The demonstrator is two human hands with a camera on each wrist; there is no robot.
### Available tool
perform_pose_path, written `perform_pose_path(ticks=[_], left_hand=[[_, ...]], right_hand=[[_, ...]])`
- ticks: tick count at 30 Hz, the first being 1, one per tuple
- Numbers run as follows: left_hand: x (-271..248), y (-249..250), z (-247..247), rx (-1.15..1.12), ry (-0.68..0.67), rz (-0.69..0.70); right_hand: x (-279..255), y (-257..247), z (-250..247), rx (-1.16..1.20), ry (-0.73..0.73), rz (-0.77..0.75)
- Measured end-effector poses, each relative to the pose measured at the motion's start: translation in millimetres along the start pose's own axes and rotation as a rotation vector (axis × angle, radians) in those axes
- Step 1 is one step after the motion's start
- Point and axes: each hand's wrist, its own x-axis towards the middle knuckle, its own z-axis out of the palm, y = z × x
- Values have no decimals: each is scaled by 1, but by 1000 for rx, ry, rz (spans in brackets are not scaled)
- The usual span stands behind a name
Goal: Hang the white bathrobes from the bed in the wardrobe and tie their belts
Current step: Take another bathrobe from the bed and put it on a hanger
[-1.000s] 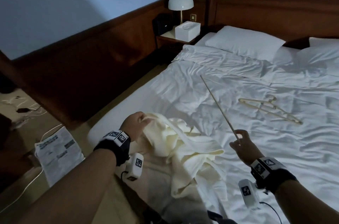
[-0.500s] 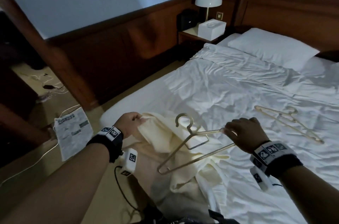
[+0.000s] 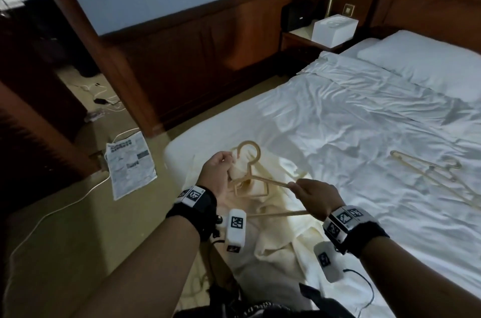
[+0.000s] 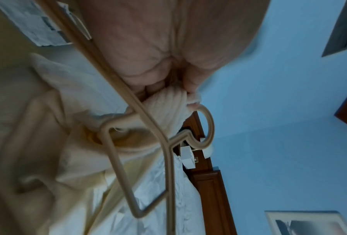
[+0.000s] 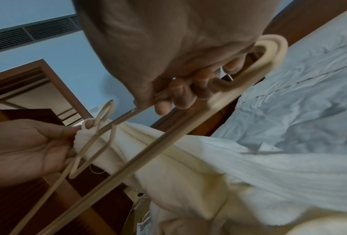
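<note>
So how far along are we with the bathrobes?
Early. Done: nothing hung or tied. In hand: the left hand grips a bunched cream bathrobe on the white-sheeted bed; the right hand holds a beige plastic hanger against it. Left: dress the hanger, use the second beige hanger, wardrobe, belts.

The hanger [image 3: 250, 177] was swung by the right hand [image 3: 316, 198] from out over the bed [image 3: 364, 122] across to the left hand [image 3: 217, 174], so that its hook was brought just beside the bunched bathrobe [image 3: 273, 213] collar gripped there. The view was shifted leftward, and more floor was brought in.
</note>
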Motion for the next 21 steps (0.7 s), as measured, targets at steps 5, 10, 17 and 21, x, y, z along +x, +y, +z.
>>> perform_pose_path(ticks=[5, 10, 17, 21], left_hand=[[0, 6, 2, 21, 87, 97], [5, 10, -6, 209, 31, 100], [10, 4, -37, 897, -375, 99], [22, 10, -54, 1008, -379, 153]], right_hand=[[1, -6, 15, 37, -33, -73], [6, -9, 24, 55, -30, -96], [36, -17, 8, 65, 43, -19], [60, -46, 15, 213, -176, 39]])
